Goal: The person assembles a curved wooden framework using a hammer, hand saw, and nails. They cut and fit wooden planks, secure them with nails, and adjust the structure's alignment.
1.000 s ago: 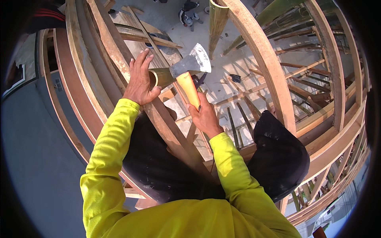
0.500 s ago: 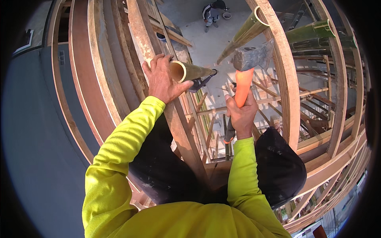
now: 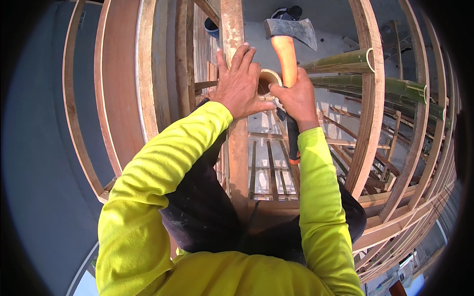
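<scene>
Bamboo tube (image 3: 268, 77) sits between the two hands, just right of the beam (image 3: 233, 163), mouth facing up toward the wearer. Progress, judged from how things lie: tube is in position alongside the beam, rim looks whole; no nail, tie or notch visible on it, so any fixing or trimming seems undone (left hand hides part of the join, can't be sure). More bamboo poles (image 3: 340, 62) lie off to the right, ends at the curved ribs (image 3: 366, 98); whether they're fastened, can't tell.

Left hand (image 3: 237, 85): spread wide, palm down over the beam, fingers pointing away from the body, thumb stuck out sideways just below the tube's mouth. Whether the thumb presses the tube is unclear. Left forearm comes in diagonally from lower left, elbow bent outward.

Right hand (image 3: 300, 98): wrapped around the axe (image 3: 285, 55) partway along its orange handle, thumb close to the tube's rim. Axe head is at the far end, clear of the tube; black grip end hangs out below the fist, toward the body. Right forearm runs nearly straight up from the lower edge. Floor far below, with a person (image 3: 293, 11) partly hidden by the axe head.
</scene>
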